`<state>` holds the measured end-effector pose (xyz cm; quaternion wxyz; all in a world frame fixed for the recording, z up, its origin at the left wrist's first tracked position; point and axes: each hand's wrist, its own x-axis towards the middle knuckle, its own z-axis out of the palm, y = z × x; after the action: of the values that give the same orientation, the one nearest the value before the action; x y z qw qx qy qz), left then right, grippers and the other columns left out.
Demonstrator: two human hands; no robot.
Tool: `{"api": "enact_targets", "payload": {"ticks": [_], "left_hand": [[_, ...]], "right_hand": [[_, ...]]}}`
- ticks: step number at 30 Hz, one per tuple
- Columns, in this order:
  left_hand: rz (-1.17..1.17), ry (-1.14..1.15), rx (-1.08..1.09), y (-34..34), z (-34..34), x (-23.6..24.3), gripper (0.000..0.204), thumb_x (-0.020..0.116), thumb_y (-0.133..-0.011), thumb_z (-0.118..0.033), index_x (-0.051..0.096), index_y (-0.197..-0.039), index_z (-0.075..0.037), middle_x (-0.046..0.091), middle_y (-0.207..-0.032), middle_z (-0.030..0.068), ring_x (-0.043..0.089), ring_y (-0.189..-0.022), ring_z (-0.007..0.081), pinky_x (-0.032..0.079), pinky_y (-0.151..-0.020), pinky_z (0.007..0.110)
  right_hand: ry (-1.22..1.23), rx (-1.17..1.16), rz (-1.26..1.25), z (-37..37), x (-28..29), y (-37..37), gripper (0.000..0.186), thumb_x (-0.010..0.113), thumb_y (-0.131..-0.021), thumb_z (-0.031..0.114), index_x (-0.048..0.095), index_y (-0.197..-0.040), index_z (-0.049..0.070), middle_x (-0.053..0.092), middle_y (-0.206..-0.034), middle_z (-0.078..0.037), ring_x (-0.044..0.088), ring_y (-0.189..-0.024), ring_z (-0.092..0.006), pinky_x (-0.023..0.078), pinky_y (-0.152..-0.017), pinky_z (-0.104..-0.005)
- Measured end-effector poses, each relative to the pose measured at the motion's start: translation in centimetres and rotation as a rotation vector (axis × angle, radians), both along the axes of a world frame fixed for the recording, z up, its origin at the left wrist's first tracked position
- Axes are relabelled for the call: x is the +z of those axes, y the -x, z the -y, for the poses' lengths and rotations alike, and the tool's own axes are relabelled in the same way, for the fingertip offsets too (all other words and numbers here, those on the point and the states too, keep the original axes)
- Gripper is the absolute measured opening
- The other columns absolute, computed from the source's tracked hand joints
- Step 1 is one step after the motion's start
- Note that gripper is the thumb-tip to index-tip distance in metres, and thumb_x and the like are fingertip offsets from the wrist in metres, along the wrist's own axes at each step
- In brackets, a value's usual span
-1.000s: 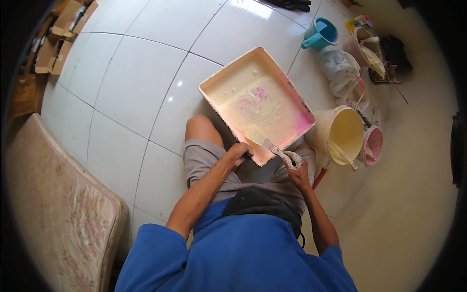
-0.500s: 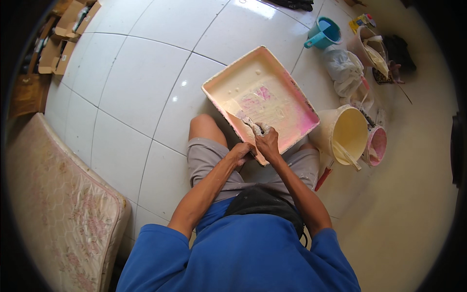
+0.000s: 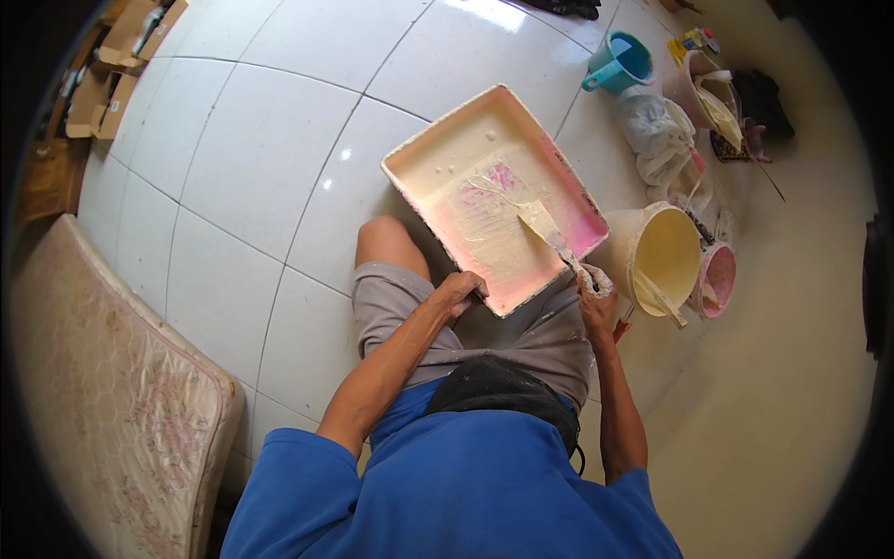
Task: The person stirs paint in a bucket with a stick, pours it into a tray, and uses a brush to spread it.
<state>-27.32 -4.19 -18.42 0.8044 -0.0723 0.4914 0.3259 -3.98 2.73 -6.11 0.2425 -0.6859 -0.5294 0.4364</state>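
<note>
A rectangular paint tray (image 3: 463,140) rests tilted over my lap, its inside coated with cream paint and pink patches. My left hand (image 3: 461,291) is closed round the tray's near left corner, the thumb over the rim. In my right hand (image 3: 598,309) is a putty knife (image 3: 542,224), gripped by its paint-caked handle. Its wide blade reaches over the right rim and lies against the tray floor, beside thin ridges of cream paint. Part of the handle is hidden by my fingers.
Right of the tray stand a cream-coated bucket (image 3: 669,250) with a paint-covered stick, and a smaller pink-stained bucket (image 3: 717,279). Beyond are a white plastic bag (image 3: 656,140), a teal dipper (image 3: 616,65) and another bucket (image 3: 684,88). A mattress (image 3: 130,401) lies at left; cardboard boxes (image 3: 112,102) sit far left.
My right hand has moved with the putty knife from the tray's near left side to its right rim. Fresh curved paint lines show on the tray floor. My left hand stays at the corner.
</note>
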Motion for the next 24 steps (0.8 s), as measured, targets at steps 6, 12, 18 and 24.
{"api": "enact_targets", "payload": {"ticks": [6,12,18,24], "left_hand": [[0.005,-0.022,0.019,-0.6,-0.4,0.5,0.007,0.053,-0.069,0.008,0.056,-0.067,0.001,0.053,-0.062,0.0097,0.055,-0.057,0.0218,0.048,-0.058,0.035],[0.013,-0.011,0.031,-0.4,-0.4,0.2,0.008,0.052,-0.069,0.008,0.057,-0.066,0.001,0.054,-0.062,0.0094,0.054,-0.057,0.0212,0.048,-0.059,0.035],[0.019,-0.029,-0.004,-0.6,-0.8,0.4,0.008,0.053,-0.068,0.008,0.058,-0.068,0.002,0.055,-0.063,0.0101,0.056,-0.057,0.0215,0.048,-0.059,0.034],[0.02,-0.025,-0.01,-1.5,-1.2,0.6,0.008,0.053,-0.068,0.008,0.057,-0.068,0.002,0.055,-0.064,0.0098,0.056,-0.059,0.0215,0.048,-0.06,0.034]], "right_hand": [[-0.201,0.101,0.254,-4.7,-2.9,4.1,0.036,0.063,-0.085,0.033,0.061,-0.098,-0.001,0.055,-0.07,-0.001,0.05,-0.062,-0.0121,0.042,-0.058,-0.0277],[-0.089,0.049,0.014,-8.0,-0.8,6.2,0.021,0.062,-0.083,0.017,0.063,-0.093,-0.002,0.064,-0.079,-0.011,0.057,-0.069,-0.0189,0.045,-0.066,-0.0327],[-0.169,-0.186,0.188,-5.5,-4.3,-2.0,0.025,0.067,-0.082,0.024,0.062,-0.093,0.001,0.058,-0.075,-0.001,0.05,-0.065,-0.0083,0.042,-0.058,-0.0238],[-0.056,-0.126,0.338,-10.3,-3.3,1.7,0.046,0.068,-0.077,0.03,0.058,-0.105,-0.005,0.064,-0.093,-0.02,0.061,-0.081,-0.0279,0.047,-0.076,-0.0355]]}}
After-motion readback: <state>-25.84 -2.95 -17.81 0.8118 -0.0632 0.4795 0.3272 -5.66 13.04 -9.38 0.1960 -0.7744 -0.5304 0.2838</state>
